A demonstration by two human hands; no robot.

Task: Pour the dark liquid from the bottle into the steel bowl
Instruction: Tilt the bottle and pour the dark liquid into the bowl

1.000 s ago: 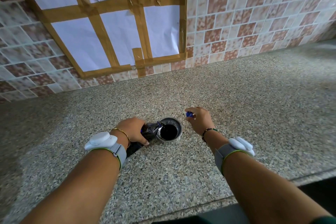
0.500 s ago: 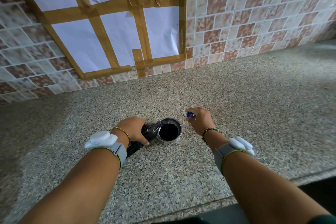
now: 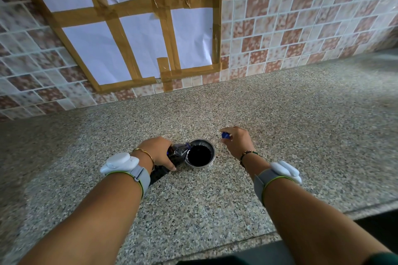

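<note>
Bottle (image 3: 177,154) tipped over steel bowl (image 3: 200,155) in left hand (image 3: 158,150) grip; right hand (image 3: 237,141) pinching blue cap (image 3: 225,135).

granite counter (image 3: 280,135), tiled wall (image 3: 301,17) w/ taped paper (image 3: 140,38).

Quick count: one bottle (image 3: 176,154), one steel bowl (image 3: 200,155) with dark liquid in it, and one blue cap (image 3: 225,135). Two hands in view, left hand (image 3: 158,151) and right hand (image 3: 238,142). Two white-and-grey wrist devices, one per forearm: (image 3: 120,162) and (image 3: 284,171). One gold bangle (image 3: 146,154) on the left wrist, one beaded bracelet (image 3: 247,154) on the right. One granite surface (image 3: 280,125). On the tiled wall, one taped-up paper patch (image 3: 133,28), which the tape splits into about six panes.
</note>
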